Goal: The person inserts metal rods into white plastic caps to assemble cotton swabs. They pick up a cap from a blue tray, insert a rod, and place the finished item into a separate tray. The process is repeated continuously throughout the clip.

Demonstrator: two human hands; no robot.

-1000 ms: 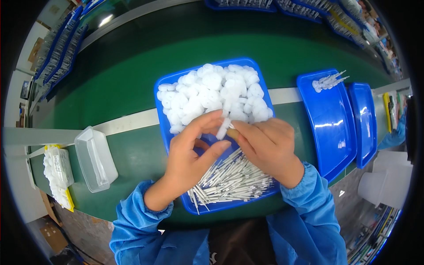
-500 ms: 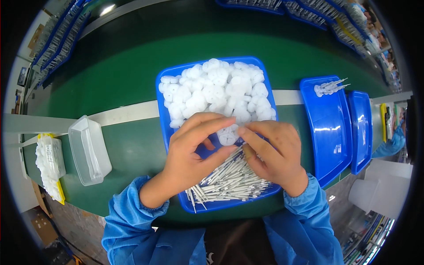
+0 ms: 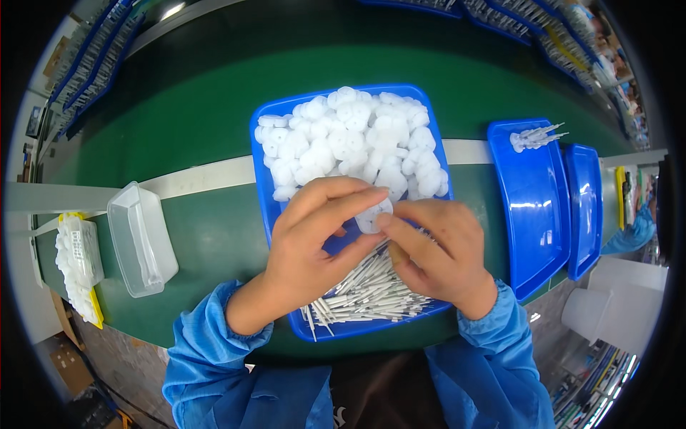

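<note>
"What's each hand doing?"
"The left hand (image 3: 307,230) grasps a white disc (image 3: 370,217) between thumb and fingers; the right hand (image 3: 441,247) touches its edge (whether it pinches, I cannot tell)."
"Where's the disc?"
"Over the blue tray (image 3: 267,211), between disc pile (image 3: 343,143) and white sticks (image 3: 364,297)."

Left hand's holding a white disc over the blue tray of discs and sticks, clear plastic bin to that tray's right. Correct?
Bin side is wrong: the head view shows the clear plastic bin left of the blue tray.
</note>
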